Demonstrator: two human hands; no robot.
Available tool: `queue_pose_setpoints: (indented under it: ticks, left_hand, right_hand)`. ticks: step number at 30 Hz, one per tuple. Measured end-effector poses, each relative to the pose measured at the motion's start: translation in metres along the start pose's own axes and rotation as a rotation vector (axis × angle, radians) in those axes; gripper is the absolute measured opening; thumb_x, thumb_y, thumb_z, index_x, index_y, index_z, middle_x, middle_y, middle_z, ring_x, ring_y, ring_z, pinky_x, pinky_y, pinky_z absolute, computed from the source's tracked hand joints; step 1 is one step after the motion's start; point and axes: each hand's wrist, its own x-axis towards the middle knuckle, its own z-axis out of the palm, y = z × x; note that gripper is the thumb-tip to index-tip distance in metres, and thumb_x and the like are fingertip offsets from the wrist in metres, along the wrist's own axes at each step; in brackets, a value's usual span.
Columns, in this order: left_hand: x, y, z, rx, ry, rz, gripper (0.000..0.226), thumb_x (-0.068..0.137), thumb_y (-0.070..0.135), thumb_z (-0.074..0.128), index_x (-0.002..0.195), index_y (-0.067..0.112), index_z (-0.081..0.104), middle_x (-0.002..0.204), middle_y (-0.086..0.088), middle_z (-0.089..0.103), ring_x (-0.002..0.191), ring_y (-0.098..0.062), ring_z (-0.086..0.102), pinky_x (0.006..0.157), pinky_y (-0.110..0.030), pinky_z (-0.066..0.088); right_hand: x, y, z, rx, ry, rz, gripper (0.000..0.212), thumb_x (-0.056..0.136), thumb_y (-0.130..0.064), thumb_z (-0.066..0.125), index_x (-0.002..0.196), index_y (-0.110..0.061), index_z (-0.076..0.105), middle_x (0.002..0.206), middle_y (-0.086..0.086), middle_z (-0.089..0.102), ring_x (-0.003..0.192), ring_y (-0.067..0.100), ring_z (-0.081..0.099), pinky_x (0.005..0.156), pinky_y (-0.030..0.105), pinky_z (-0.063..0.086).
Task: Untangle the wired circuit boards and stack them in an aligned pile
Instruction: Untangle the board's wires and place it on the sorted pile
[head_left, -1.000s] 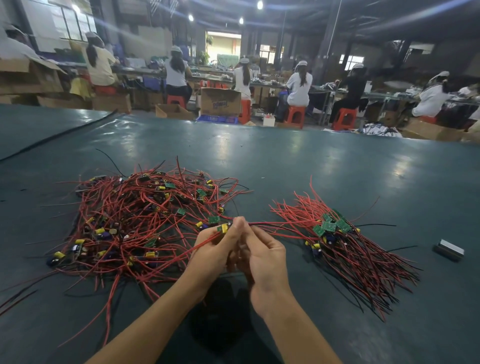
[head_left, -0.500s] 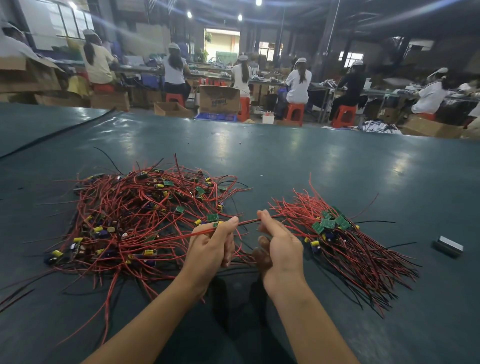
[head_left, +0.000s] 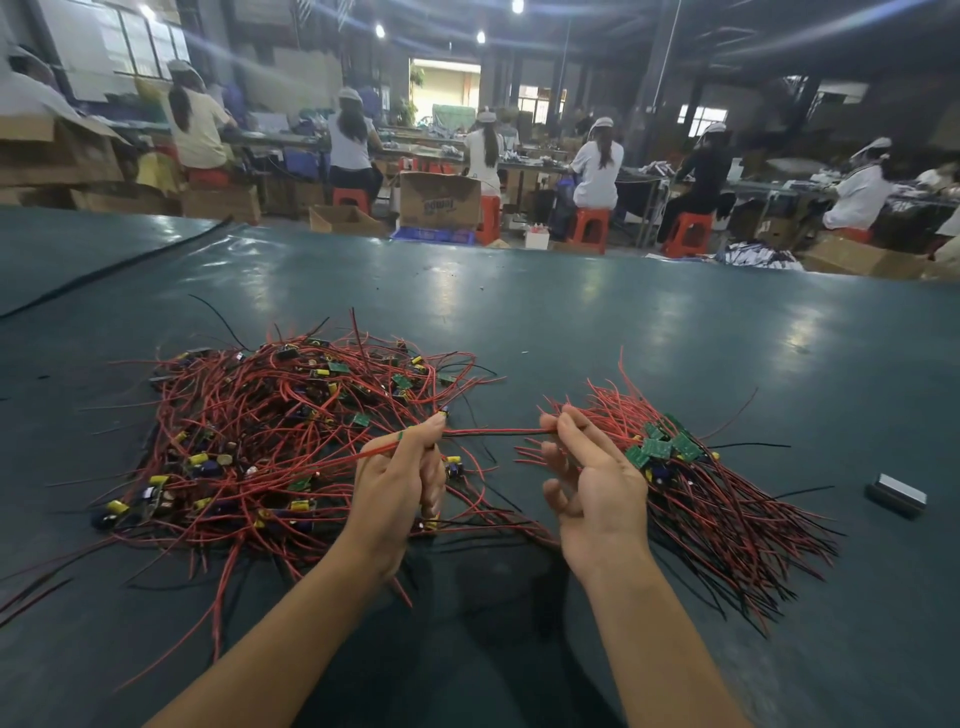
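You work at a big dark green table (head_left: 78, 332). In the left half of the frame lies a big messy heap (head_left: 270, 431) of red wires, all crossed over each other. Small green boards and little yellow and blue parts are mixed into the heap. Some wire ends stick out onto the table at the lower left.

Just right of the heap's middle, your left hand (head_left: 397, 480) is raised over the heap's near edge. Its fingers are curled tight round a red wire (head_left: 493, 432). A bit of green shows at your thumb, but I cannot tell if it is a board. The wire runs straight across the gap in the middle of the frame to your other hand. It is pulled tight and hangs above the table.

Your right hand (head_left: 597, 483) pinches the other end of the wire between thumb and first finger. Its other fingers are loose and spread apart, and they hold nothing.

Right of that hand lies a tidy pile (head_left: 727, 514). Its wires all point the same way, toward the lower right. Its green boards (head_left: 657, 448) sit together at the top of the pile, just beside your right hand.

Near the right edge, a small grey block (head_left: 895, 494) lies alone on the table, well apart from the pile.
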Motion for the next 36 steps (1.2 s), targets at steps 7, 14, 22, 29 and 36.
queue_pose_setpoints:
  ticks: [7,14,22,29,36]
  left_hand:
    - [-0.001,0.004,0.002,-0.006,-0.005,-0.018,0.056,0.097,0.018,0.049,0.043,0.016,0.036,0.039,-0.003,0.032,0.034,-0.015,0.031,0.039,-0.021,0.032]
    - [-0.002,0.006,0.003,-0.007,-0.073,-0.039,0.049,0.085,0.035,0.057,0.043,0.015,0.040,0.041,-0.006,0.035,0.035,-0.016,0.034,0.040,-0.021,0.035]
    - [-0.003,0.006,0.002,0.036,-0.098,-0.030,0.050,0.075,0.058,0.057,0.045,0.019,0.049,0.043,-0.002,0.045,0.038,-0.015,0.041,0.042,-0.024,0.038]
    - [-0.006,0.000,0.004,0.102,-0.221,-0.063,0.037,0.077,0.055,0.059,0.063,0.024,0.073,0.058,0.001,0.066,0.056,-0.012,0.067,0.052,-0.021,0.051]
    - [-0.004,0.003,0.003,0.084,-0.198,-0.051,0.049,0.081,0.044,0.057,0.042,0.016,0.047,0.040,-0.005,0.042,0.036,-0.016,0.040,0.044,-0.021,0.039]
  right_hand:
    - [0.004,-0.004,-0.003,0.068,-0.050,0.023,0.012,0.094,-0.020,0.061,0.095,-0.015,0.072,0.080,-0.003,0.075,0.040,0.002,0.040,0.035,0.014,0.035]
    - [0.006,0.000,-0.004,0.100,-0.012,0.010,0.011,0.093,-0.025,0.064,0.094,-0.019,0.072,0.087,-0.004,0.077,0.041,0.002,0.042,0.038,0.015,0.039]
    - [-0.018,0.023,0.014,-0.094,-0.244,0.111,0.049,0.064,-0.057,0.073,0.097,-0.021,0.075,0.097,-0.005,0.077,0.049,0.005,0.056,0.041,0.018,0.044]
    - [-0.028,0.039,0.024,-0.162,-0.282,0.025,0.026,0.069,-0.044,0.071,0.072,-0.020,0.080,0.082,0.011,0.076,0.072,0.023,0.071,0.073,0.038,0.061]
    - [-0.018,0.029,0.019,-0.127,-0.155,0.019,0.021,0.089,-0.029,0.069,0.074,-0.021,0.081,0.056,-0.004,0.059,0.046,0.011,0.052,0.046,0.023,0.046]
